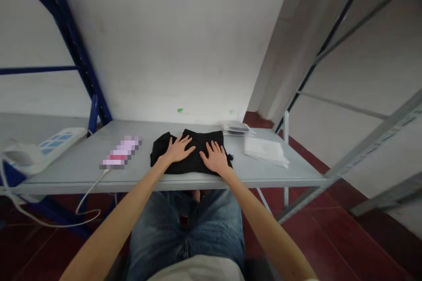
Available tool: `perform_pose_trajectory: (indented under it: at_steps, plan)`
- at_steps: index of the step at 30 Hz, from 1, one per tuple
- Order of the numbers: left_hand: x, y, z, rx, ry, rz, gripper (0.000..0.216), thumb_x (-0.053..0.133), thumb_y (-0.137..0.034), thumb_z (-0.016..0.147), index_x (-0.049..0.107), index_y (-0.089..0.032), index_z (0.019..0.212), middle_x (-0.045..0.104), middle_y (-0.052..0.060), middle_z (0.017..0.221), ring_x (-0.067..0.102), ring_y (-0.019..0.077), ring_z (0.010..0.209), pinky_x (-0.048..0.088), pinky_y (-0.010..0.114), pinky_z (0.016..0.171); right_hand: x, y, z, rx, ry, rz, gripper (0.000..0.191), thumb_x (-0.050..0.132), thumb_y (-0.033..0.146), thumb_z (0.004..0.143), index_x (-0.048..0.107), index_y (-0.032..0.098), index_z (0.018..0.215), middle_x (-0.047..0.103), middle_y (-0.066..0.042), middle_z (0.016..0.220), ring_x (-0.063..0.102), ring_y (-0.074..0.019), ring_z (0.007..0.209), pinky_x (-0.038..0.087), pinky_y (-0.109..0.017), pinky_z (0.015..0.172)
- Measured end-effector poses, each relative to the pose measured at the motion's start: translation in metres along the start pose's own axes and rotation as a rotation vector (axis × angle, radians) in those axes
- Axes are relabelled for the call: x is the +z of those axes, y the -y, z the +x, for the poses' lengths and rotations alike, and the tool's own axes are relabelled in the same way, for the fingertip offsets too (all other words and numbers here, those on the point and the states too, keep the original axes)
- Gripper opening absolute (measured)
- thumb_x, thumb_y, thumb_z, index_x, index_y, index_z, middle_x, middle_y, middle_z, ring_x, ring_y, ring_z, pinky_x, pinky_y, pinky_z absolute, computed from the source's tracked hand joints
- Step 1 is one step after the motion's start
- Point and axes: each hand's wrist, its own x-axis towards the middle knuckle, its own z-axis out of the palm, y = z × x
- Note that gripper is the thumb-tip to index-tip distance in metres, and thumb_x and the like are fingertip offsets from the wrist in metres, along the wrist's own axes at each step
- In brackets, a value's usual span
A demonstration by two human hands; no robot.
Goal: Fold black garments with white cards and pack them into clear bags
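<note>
A folded black cloth item [193, 167], perhaps a garment, lies on the grey tabletop [138, 177] close to its front edge. My left hand [177, 150] rests flat on its left half, fingers spread and pointing away from me. On the right half lies my right hand [215, 158], also flat with the fingers apart. Neither hand grips the cloth. A short dark cord or tassel [230, 157] sticks out at the cloth's right side. What kind of garment it is, I cannot tell.
White flat packets [266, 151] lie to the right, with a stack of clear-wrapped packets [235, 128] behind them. At left are a blurred-out phone [121, 153] on a white cable [89, 193] and a power strip [52, 147]. Blue posts [79, 48] and a white wall [178, 52] stand behind.
</note>
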Motion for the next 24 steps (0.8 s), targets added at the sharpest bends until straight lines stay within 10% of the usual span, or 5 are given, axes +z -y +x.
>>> perform_pose_trajectory:
  at_steps: [11, 16, 24]
  plan:
    - [-0.002, -0.001, -0.001, 0.003, -0.002, 0.064, 0.068, 0.036, -0.064, 0.103, 0.043, -0.028, 0.16, 0.026, 0.012, 0.173, 0.033, 0.0404, 0.155, 0.013, 0.075, 0.122, -0.009, -0.008, 0.008, 0.014, -0.168, 0.136, 0.075, 0.045, 0.058, 0.104, 0.04, 0.011, 0.161, 0.033, -0.02, 0.169, 0.03, -0.0323, 0.157, 0.026, -0.048, 0.127]
    - [-0.006, -0.011, -0.004, 0.037, -0.147, 0.119, 0.065, 0.039, -0.061, 0.103, 0.048, -0.026, 0.157, 0.035, 0.013, 0.169, 0.031, 0.0399, 0.156, 0.013, 0.07, 0.125, -0.05, -0.078, 0.048, 0.109, -0.338, 0.087, 0.064, 0.047, 0.028, 0.1, 0.038, 0.012, 0.161, 0.04, -0.019, 0.166, 0.036, -0.0303, 0.154, 0.035, -0.046, 0.124]
    - [0.0, -0.077, -0.021, 0.145, -0.23, 0.05, 0.066, 0.035, -0.062, 0.104, 0.052, -0.022, 0.155, 0.042, 0.012, 0.166, 0.031, 0.0338, 0.158, 0.019, 0.059, 0.13, -0.091, -0.181, 0.098, 0.182, -0.032, -0.178, 0.078, 0.066, 0.025, 0.091, 0.036, 0.013, 0.163, 0.034, -0.022, 0.168, 0.033, -0.0367, 0.154, 0.028, -0.053, 0.124]
